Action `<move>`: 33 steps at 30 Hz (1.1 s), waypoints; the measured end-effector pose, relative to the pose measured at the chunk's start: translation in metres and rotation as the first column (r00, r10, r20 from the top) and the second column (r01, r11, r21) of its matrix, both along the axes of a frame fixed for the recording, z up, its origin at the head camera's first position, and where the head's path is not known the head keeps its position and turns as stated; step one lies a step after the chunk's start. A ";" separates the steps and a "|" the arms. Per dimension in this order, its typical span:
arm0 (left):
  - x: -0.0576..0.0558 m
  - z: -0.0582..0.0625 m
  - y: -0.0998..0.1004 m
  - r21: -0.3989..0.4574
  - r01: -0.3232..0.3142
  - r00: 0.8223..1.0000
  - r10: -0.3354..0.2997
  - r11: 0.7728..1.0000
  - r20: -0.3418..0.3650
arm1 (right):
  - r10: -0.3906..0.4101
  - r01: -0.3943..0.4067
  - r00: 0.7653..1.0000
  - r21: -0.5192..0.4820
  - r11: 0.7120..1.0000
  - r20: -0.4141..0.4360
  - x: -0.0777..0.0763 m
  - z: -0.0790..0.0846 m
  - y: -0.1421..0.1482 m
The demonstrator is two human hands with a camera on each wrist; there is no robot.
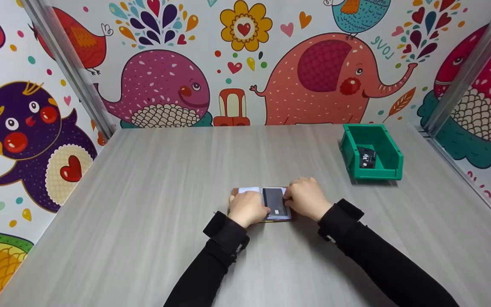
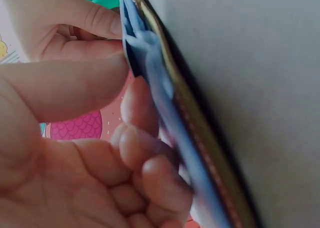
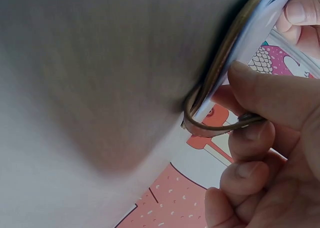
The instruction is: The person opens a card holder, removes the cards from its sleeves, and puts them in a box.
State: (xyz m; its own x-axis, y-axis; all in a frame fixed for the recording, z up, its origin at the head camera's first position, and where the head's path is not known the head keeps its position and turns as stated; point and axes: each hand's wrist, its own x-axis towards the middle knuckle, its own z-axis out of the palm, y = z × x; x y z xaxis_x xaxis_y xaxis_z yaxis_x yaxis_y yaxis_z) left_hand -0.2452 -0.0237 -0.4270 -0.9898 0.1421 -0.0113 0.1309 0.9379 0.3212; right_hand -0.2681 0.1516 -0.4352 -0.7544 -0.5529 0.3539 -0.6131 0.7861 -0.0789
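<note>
An open card holder (image 1: 235, 191) with a brown cover and clear plastic sleeves lies on the table in the head view. A dark card (image 1: 273, 202) sits on its right side, in or on a sleeve. My left hand (image 1: 246, 207) pinches the card's lower left edge between thumb and forefinger; the other fingers curl beside the sleeves (image 2: 172, 115). From the right, my right hand (image 1: 307, 197) holds the holder's sleeve edge with thumb and forefinger. A curved brown strap (image 3: 210, 130) reaches its fingers in the right wrist view. How far the card is inside the sleeve is hidden.
A green bin (image 1: 377, 174) stands at the back right of the table, with black cards (image 1: 366, 157) marked "Vip" inside. Printed wall panels (image 1: 237, 76) border the back and sides, and metal posts (image 1: 463, 68) rise at the corners.
</note>
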 end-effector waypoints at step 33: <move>-0.003 0.003 -0.009 0.056 0.001 0.997 -0.005 0.998 0.081 | 0.012 -0.012 1.000 0.020 1.000 -0.014 0.000 0.000 0.001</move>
